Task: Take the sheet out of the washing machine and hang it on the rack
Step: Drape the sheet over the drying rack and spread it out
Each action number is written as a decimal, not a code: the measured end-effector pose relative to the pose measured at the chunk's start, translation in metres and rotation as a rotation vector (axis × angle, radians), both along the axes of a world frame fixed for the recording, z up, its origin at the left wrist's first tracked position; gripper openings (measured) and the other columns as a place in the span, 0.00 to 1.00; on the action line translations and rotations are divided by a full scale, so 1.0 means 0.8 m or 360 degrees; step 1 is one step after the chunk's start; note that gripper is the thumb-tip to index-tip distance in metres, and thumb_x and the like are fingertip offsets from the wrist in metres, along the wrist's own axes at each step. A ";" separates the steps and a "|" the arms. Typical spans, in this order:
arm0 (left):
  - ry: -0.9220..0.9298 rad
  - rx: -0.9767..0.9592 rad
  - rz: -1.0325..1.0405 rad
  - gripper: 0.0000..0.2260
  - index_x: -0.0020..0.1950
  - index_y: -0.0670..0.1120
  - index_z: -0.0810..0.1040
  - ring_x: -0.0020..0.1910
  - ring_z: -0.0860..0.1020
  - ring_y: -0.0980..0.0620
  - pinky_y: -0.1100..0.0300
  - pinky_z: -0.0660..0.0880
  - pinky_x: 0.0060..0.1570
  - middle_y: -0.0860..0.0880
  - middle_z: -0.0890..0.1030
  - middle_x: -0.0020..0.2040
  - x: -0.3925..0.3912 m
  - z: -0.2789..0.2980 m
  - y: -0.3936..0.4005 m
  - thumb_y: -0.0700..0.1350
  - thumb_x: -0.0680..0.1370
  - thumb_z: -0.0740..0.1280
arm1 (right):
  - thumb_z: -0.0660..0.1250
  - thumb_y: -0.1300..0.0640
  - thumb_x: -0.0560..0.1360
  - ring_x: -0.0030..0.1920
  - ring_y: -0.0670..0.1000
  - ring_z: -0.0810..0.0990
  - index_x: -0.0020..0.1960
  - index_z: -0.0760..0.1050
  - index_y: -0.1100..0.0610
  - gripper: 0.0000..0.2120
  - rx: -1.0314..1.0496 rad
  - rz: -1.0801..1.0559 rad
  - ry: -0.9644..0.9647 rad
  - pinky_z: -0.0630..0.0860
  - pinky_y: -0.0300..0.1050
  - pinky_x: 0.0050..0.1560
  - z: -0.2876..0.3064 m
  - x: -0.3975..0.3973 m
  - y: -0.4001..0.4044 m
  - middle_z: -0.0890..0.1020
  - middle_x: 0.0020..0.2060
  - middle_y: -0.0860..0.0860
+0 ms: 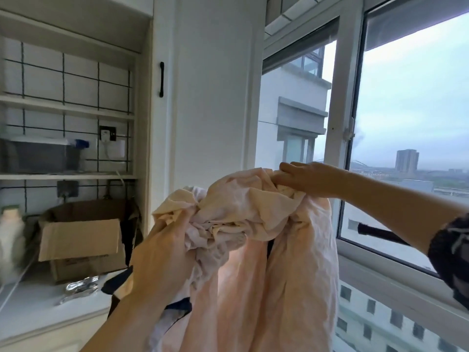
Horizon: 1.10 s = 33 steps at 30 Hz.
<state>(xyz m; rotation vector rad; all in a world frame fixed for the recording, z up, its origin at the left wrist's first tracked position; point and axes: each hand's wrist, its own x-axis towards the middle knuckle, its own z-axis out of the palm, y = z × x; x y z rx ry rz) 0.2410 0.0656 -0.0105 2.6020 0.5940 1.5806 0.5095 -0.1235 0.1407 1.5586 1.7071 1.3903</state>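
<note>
A crumpled pale pink sheet [253, 214] is bunched up at chest height in the middle of the head view, with long folds hanging down from it. My left hand [165, 252] grips the bunch from below at its left side. Reaching in from the right, my right hand [304, 177] clutches the top right of the bunch. A dark bar [380, 233] juts out by the window at the right, partly behind my right arm; I cannot tell whether the sheet rests on it. The washing machine is out of view.
White shelves [68, 111] fill the left wall, with a grey box on one. An open cardboard box [81, 237] and a bottle [11, 229] stand on the white counter [38, 308]. A large window [406, 110] takes up the right side.
</note>
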 end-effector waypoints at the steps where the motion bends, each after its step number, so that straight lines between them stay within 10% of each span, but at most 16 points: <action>1: -0.0019 0.0001 -0.0025 0.27 0.66 0.57 0.69 0.51 0.80 0.51 0.57 0.78 0.33 0.53 0.82 0.50 0.006 0.007 -0.003 0.52 0.69 0.75 | 0.77 0.63 0.62 0.32 0.47 0.77 0.60 0.71 0.54 0.29 0.0053 -0.0017 0.0004 0.73 0.35 0.26 0.004 0.010 -0.006 0.74 0.42 0.51; 10: -0.0054 0.0115 -0.0130 0.29 0.66 0.56 0.70 0.46 0.80 0.50 0.58 0.78 0.33 0.52 0.81 0.50 0.063 0.055 -0.066 0.48 0.68 0.76 | 0.73 0.60 0.69 0.39 0.58 0.78 0.65 0.65 0.53 0.27 0.0292 -0.0247 -0.0322 0.79 0.51 0.32 0.051 0.049 -0.089 0.76 0.49 0.62; 33: -0.0275 0.0220 -0.0156 0.28 0.68 0.56 0.68 0.45 0.77 0.43 0.58 0.65 0.34 0.47 0.78 0.43 -0.034 0.094 -0.346 0.45 0.70 0.71 | 0.71 0.63 0.67 0.38 0.59 0.73 0.64 0.62 0.53 0.29 0.0482 -0.0553 -0.0429 0.74 0.48 0.29 0.095 -0.072 -0.394 0.72 0.50 0.62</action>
